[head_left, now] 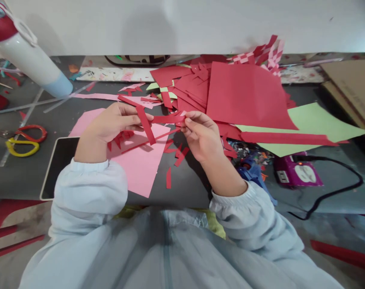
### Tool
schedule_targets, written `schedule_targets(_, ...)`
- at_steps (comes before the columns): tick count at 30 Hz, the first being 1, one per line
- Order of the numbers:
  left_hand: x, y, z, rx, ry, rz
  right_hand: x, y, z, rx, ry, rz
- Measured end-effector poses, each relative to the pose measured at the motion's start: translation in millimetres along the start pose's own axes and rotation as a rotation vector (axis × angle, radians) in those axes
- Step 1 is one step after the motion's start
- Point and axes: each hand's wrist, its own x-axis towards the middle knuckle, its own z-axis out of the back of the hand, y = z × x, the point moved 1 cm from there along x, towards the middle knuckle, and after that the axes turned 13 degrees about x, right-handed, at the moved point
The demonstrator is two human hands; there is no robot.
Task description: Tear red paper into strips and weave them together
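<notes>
My left hand is closed around several red paper strips that stick out past its fingers. My right hand pinches the end of one red strip that runs between the two hands. Both hands hover above a pink paper sheet on the dark table. Small red paper scraps lie under and between the hands. A heap of red paper sheets sits just behind my right hand.
Scissors with red and yellow handles lie at left, near a dark tablet. A white bottle stands at far left. Light green paper, a blue glue gun, a purple device with black cable and cardboard sit at right.
</notes>
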Motion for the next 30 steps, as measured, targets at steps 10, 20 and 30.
schedule_targets(10,-2.2,-18.4,-28.6,0.216,0.059,-0.020,-13.9,10.5,-9.7,-0.508,0.011,0.448)
schedule_targets(20,-0.5,-13.8,-46.9,0.277,0.229,-0.101,-15.4,4.8,-15.6,-0.553,0.218,0.320)
schedule_targets(30,1.1,-5.2,-55.3,0.309,0.311,-0.102,-16.2,3.8,-16.7,-0.530,0.278,0.235)
